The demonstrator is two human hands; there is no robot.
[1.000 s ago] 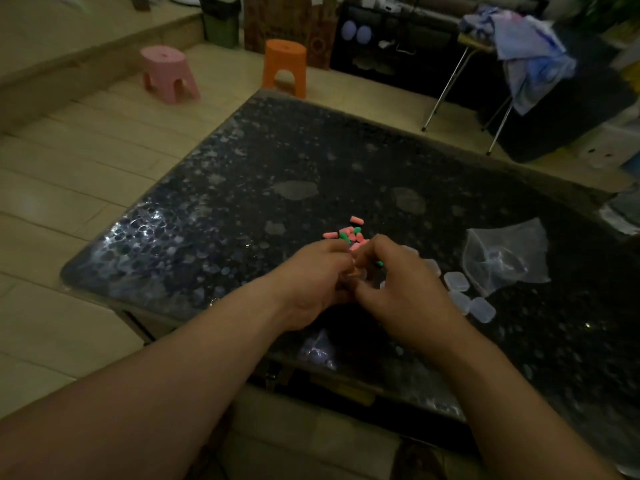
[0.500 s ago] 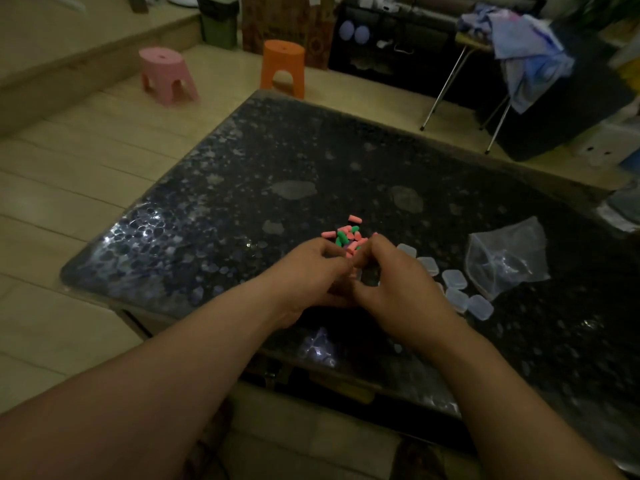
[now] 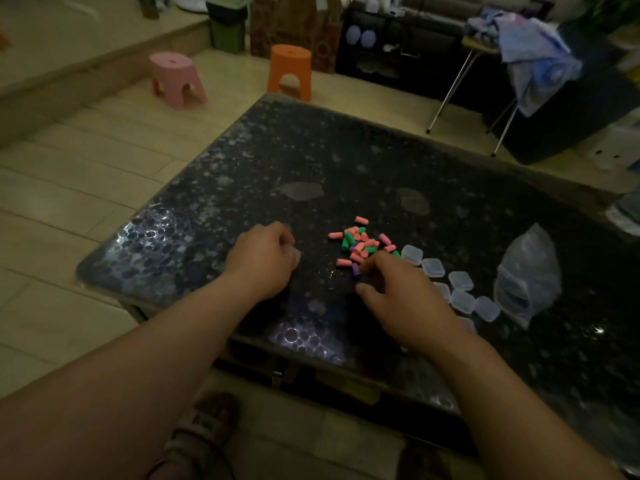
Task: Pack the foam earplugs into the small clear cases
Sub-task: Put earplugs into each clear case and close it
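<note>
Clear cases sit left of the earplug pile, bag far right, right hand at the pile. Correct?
One error: the head view shows the clear cases right of the earplug pile, not left, between it and the bag. The right hand is at the pile.

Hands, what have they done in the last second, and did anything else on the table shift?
The hands, joined in front of the earplugs a second ago, have parted. The left hand moved left, gripping what looks like a small clear case. The right hand reached to the near edge of the earplugs, beside a purple earplug. The earplugs, spare cases and plastic bag stayed put.
</note>
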